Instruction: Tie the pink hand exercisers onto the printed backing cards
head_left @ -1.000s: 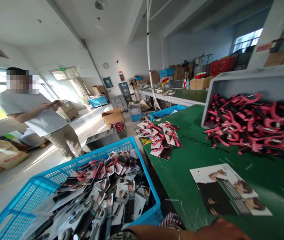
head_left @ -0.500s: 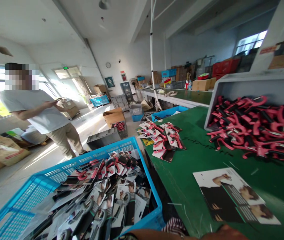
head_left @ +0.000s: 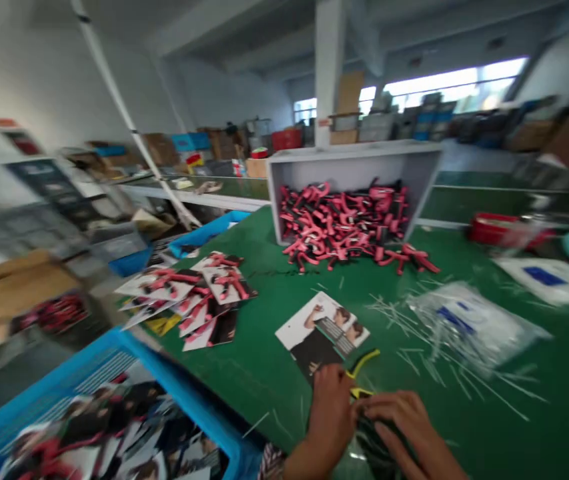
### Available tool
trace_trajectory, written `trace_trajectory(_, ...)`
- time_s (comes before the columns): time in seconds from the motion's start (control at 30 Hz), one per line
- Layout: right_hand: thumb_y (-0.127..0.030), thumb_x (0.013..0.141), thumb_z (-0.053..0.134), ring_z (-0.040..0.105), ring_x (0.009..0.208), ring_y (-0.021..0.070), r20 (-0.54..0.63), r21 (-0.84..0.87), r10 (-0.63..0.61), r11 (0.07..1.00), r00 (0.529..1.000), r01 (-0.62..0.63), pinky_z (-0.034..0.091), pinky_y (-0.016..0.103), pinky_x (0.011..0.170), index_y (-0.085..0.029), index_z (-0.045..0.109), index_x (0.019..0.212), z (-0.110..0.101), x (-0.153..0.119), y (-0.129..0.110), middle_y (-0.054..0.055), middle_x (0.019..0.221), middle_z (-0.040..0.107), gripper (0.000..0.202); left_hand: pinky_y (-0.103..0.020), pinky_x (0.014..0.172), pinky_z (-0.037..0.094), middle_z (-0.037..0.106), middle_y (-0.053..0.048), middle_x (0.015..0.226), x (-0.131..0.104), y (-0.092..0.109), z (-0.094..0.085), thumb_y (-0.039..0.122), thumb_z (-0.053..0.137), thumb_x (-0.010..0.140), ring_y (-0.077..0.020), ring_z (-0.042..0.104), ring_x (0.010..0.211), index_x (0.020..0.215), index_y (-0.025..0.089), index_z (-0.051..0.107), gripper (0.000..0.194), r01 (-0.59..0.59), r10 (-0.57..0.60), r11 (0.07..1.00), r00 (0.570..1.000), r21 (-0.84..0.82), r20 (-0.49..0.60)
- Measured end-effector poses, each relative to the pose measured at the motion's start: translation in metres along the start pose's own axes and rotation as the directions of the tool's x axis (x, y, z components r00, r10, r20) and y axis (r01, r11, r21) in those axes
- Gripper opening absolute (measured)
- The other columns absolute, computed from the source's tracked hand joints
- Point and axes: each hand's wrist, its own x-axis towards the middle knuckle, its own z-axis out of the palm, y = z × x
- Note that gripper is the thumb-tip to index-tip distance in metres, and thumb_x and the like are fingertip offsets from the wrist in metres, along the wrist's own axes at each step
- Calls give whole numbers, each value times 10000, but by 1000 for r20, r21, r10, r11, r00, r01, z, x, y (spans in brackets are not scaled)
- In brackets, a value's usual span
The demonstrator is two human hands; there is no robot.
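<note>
My left hand (head_left: 328, 415) is closed, at the lower edge of a pile of printed cards (head_left: 317, 357) showing a person in black. What its fingers hold, if anything, is hidden. Close on its right is my right hand (head_left: 409, 423), fingers bent and pressed toward the left hand; I cannot make out what is pinched there. A curved yellow-and-black tool (head_left: 363, 365), perhaps pliers, shows just beyond the fingers; whether either hand grips it is unclear. Carded pink hand grips (head_left: 229, 283) lie in a heap to the left. Loose thin white ties (head_left: 399, 313) are scattered right of the cards.
A grey bin (head_left: 354, 158) on its side spills pink-and-black hand grips (head_left: 337, 223) onto the green table (head_left: 264, 373). A blue crate (head_left: 164, 380) of carded pieces stands lower left. A clear plastic bag (head_left: 479, 327) and a red container (head_left: 501, 230) lie right.
My view has swung right, from the blue crate and a standing person to the table. Both hands have come up into view by the cards, and the yellow tool now shows.
</note>
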Motion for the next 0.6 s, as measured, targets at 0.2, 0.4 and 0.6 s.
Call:
trace_trajectory(0.2,-274,986,436,504,1098,228,-75,-33,171,984,982,-174,408,435,984,-262,591,1050,-26,3,27,54,1112,614,168,-428,895,434,562,-74,1028,15,-28,36,181,630,818,-256,541,1003,937,194,661,124,3,18,972,996,-233,87)
trace_trajectory(0.4,-209,974,433,494,1087,226,-75,-91,126,987,989,-132,394,447,994,-235,606,1037,-30,32,62,69,1129,584,186,-430,882,440,558,-81,1019,23,-20,39,206,640,816,-270,546,1005,947,207,664,133,20,3,982,993,-188,121)
trace_trajectory(0.6,-159,939,456,480,1172,220,-114,-128,126,982,985,-140,372,422,1046,-220,604,1061,-54,59,102,83,1203,546,201,-405,870,482,602,-81,1027,45,-36,33,271,626,842,-251,587,987,941,216,676,124,-35,68,962,991,-269,114)
